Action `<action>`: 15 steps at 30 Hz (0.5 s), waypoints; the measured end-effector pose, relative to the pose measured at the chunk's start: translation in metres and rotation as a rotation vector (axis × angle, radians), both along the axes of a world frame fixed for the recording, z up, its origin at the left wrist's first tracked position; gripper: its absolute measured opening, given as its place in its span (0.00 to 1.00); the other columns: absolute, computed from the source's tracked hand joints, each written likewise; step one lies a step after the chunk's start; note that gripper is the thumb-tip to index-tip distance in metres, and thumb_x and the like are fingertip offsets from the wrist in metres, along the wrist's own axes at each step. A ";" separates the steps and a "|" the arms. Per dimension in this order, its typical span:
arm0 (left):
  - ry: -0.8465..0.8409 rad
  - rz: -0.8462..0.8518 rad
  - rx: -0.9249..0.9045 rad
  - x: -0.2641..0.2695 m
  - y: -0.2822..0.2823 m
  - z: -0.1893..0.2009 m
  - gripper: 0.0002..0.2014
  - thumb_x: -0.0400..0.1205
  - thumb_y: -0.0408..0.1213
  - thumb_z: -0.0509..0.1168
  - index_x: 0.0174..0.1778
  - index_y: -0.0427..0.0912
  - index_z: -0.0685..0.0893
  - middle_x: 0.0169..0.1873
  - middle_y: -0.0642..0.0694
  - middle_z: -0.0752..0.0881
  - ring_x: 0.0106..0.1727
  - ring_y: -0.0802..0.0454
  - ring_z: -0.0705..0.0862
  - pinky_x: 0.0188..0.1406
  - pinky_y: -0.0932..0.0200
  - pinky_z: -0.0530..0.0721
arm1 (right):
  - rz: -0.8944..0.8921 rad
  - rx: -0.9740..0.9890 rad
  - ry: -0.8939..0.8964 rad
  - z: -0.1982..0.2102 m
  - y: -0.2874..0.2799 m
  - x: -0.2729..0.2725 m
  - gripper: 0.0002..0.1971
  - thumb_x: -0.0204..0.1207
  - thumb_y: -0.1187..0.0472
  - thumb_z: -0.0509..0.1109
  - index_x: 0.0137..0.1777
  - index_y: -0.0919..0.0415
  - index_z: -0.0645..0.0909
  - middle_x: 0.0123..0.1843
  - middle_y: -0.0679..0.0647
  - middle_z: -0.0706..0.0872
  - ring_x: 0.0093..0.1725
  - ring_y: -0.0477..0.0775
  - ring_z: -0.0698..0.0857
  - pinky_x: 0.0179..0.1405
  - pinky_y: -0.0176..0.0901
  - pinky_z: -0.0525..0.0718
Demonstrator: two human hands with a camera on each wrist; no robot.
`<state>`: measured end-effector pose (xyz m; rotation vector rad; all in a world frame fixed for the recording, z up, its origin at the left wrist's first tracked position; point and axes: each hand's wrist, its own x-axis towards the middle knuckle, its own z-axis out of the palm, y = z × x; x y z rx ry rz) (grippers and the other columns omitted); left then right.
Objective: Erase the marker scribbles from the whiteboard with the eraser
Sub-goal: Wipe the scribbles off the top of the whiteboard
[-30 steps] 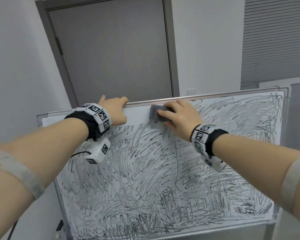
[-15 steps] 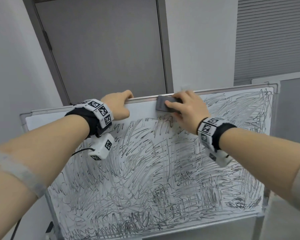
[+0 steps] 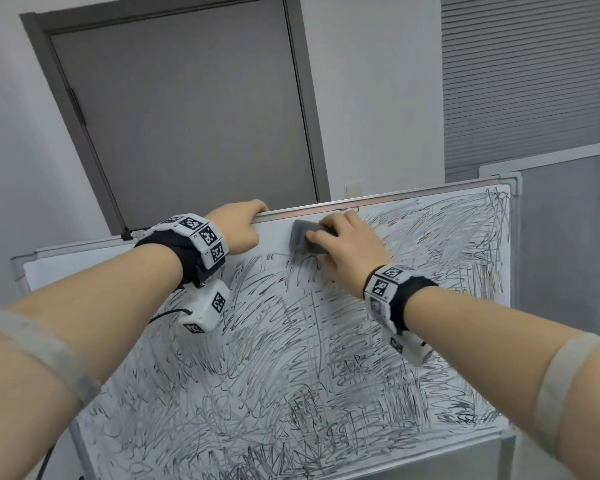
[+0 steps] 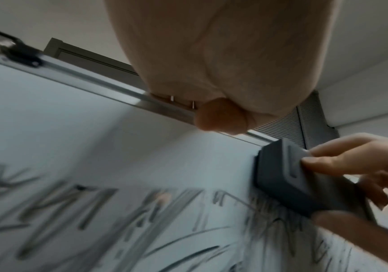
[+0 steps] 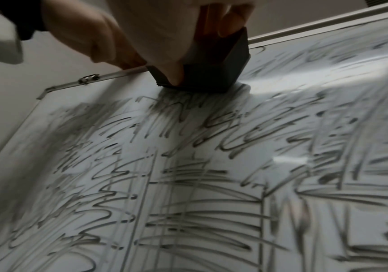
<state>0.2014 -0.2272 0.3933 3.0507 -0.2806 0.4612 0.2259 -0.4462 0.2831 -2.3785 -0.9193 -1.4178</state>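
A whiteboard (image 3: 291, 358) on a stand is covered in black marker scribbles (image 3: 326, 375); a wiped strip runs along its top left. My right hand (image 3: 347, 247) grips a dark grey eraser (image 3: 303, 240) and presses it flat on the board just under the top rail. In the right wrist view the eraser (image 5: 214, 73) sits at the upper edge of the scribbles (image 5: 188, 165). My left hand (image 3: 239, 228) holds the board's top rail (image 3: 413, 195), fingers hooked over it, left of the eraser (image 4: 288, 176).
A grey door (image 3: 187, 116) and white wall stand behind the board. A shuttered grey panel (image 3: 527, 81) and a framed glass partition (image 3: 565, 237) are at the right. The board's metal frame corner (image 3: 515, 183) is at the upper right.
The eraser slid up to the top rail, then down a little and to the right along the upper edge. My left hand kept its hold on the rail.
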 end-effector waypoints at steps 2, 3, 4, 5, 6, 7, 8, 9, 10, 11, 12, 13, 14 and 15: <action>-0.005 -0.055 -0.056 0.005 -0.008 0.000 0.31 0.73 0.24 0.57 0.72 0.50 0.79 0.63 0.47 0.86 0.62 0.43 0.83 0.62 0.48 0.82 | 0.016 -0.021 0.015 -0.001 0.012 -0.002 0.19 0.68 0.64 0.75 0.60 0.57 0.84 0.56 0.62 0.82 0.52 0.66 0.77 0.39 0.55 0.82; -0.005 -0.079 -0.084 0.007 -0.013 0.000 0.32 0.73 0.23 0.56 0.73 0.50 0.79 0.65 0.47 0.85 0.64 0.44 0.82 0.64 0.49 0.81 | 0.026 -0.017 0.024 -0.002 0.015 -0.001 0.18 0.69 0.63 0.74 0.60 0.57 0.84 0.56 0.62 0.82 0.52 0.66 0.77 0.39 0.55 0.81; -0.007 -0.094 -0.103 0.008 -0.019 0.000 0.34 0.73 0.22 0.56 0.75 0.49 0.79 0.67 0.47 0.85 0.67 0.44 0.81 0.67 0.50 0.80 | 0.038 -0.007 0.029 -0.003 0.016 0.000 0.18 0.69 0.63 0.73 0.61 0.57 0.84 0.56 0.62 0.82 0.52 0.66 0.77 0.38 0.55 0.81; -0.017 -0.101 -0.113 0.009 -0.023 -0.002 0.35 0.73 0.22 0.56 0.76 0.49 0.78 0.69 0.47 0.84 0.69 0.44 0.80 0.69 0.51 0.78 | 0.049 0.007 0.030 -0.005 0.014 0.001 0.18 0.69 0.64 0.72 0.61 0.58 0.84 0.56 0.62 0.82 0.52 0.66 0.77 0.38 0.55 0.81; -0.035 -0.102 -0.119 0.011 -0.025 -0.004 0.35 0.72 0.21 0.56 0.77 0.48 0.78 0.70 0.47 0.83 0.71 0.44 0.80 0.69 0.52 0.78 | 0.056 0.016 0.032 -0.006 0.012 0.003 0.18 0.69 0.65 0.73 0.61 0.58 0.84 0.56 0.62 0.82 0.51 0.66 0.77 0.37 0.55 0.81; -0.057 -0.097 -0.130 0.013 -0.025 -0.007 0.35 0.72 0.22 0.56 0.76 0.49 0.79 0.69 0.47 0.84 0.70 0.44 0.80 0.68 0.52 0.78 | 0.057 0.021 0.031 -0.007 0.007 0.005 0.19 0.69 0.65 0.73 0.61 0.58 0.84 0.56 0.62 0.82 0.51 0.66 0.77 0.37 0.54 0.80; -0.082 -0.090 -0.147 0.015 -0.025 -0.008 0.34 0.71 0.22 0.57 0.74 0.50 0.80 0.67 0.47 0.85 0.67 0.44 0.81 0.66 0.52 0.80 | 0.046 0.023 0.033 -0.007 0.000 0.007 0.19 0.69 0.64 0.74 0.62 0.57 0.84 0.56 0.62 0.82 0.51 0.66 0.78 0.38 0.53 0.80; -0.100 -0.081 -0.163 0.016 -0.024 -0.009 0.34 0.71 0.22 0.57 0.72 0.50 0.81 0.65 0.47 0.86 0.65 0.44 0.82 0.63 0.52 0.81 | 0.030 0.028 0.044 -0.008 -0.009 0.009 0.20 0.69 0.63 0.75 0.62 0.57 0.83 0.56 0.61 0.82 0.52 0.66 0.78 0.38 0.51 0.79; -0.114 -0.071 -0.173 0.017 -0.023 -0.010 0.33 0.71 0.22 0.57 0.71 0.50 0.81 0.64 0.47 0.86 0.64 0.45 0.83 0.61 0.53 0.81 | 0.009 0.042 0.057 -0.009 -0.020 0.011 0.20 0.69 0.62 0.76 0.63 0.56 0.83 0.57 0.61 0.82 0.52 0.65 0.77 0.38 0.51 0.79; -0.125 -0.062 -0.177 0.017 -0.023 -0.010 0.32 0.71 0.22 0.57 0.71 0.50 0.82 0.63 0.47 0.86 0.63 0.45 0.83 0.60 0.55 0.80 | -0.014 0.061 0.065 -0.010 -0.033 0.014 0.20 0.70 0.61 0.76 0.63 0.56 0.83 0.57 0.60 0.82 0.53 0.65 0.77 0.38 0.51 0.79; -0.131 -0.055 -0.176 0.017 -0.023 -0.011 0.32 0.72 0.22 0.58 0.71 0.49 0.82 0.63 0.47 0.86 0.63 0.45 0.83 0.59 0.56 0.79 | -0.035 0.085 0.071 -0.012 -0.047 0.017 0.20 0.71 0.60 0.76 0.63 0.55 0.83 0.57 0.60 0.81 0.53 0.65 0.77 0.38 0.51 0.80; -0.132 -0.047 -0.177 0.016 -0.025 -0.011 0.32 0.72 0.22 0.58 0.71 0.49 0.82 0.63 0.47 0.86 0.63 0.45 0.83 0.58 0.57 0.78 | -0.057 0.107 0.076 -0.014 -0.061 0.020 0.19 0.71 0.59 0.76 0.63 0.55 0.83 0.57 0.60 0.81 0.54 0.65 0.76 0.38 0.52 0.81; -0.132 -0.043 -0.177 0.016 -0.027 -0.011 0.32 0.72 0.22 0.58 0.71 0.49 0.82 0.63 0.47 0.86 0.62 0.45 0.83 0.57 0.57 0.78 | -0.078 0.127 0.080 -0.016 -0.074 0.023 0.19 0.72 0.59 0.76 0.63 0.55 0.83 0.57 0.60 0.81 0.54 0.65 0.76 0.39 0.53 0.82; -0.135 -0.040 -0.176 0.017 -0.030 -0.012 0.31 0.72 0.23 0.58 0.70 0.49 0.82 0.62 0.47 0.86 0.61 0.44 0.83 0.56 0.57 0.79 | -0.093 0.140 0.083 -0.018 -0.085 0.026 0.19 0.72 0.59 0.76 0.64 0.55 0.83 0.57 0.61 0.81 0.55 0.66 0.76 0.39 0.54 0.82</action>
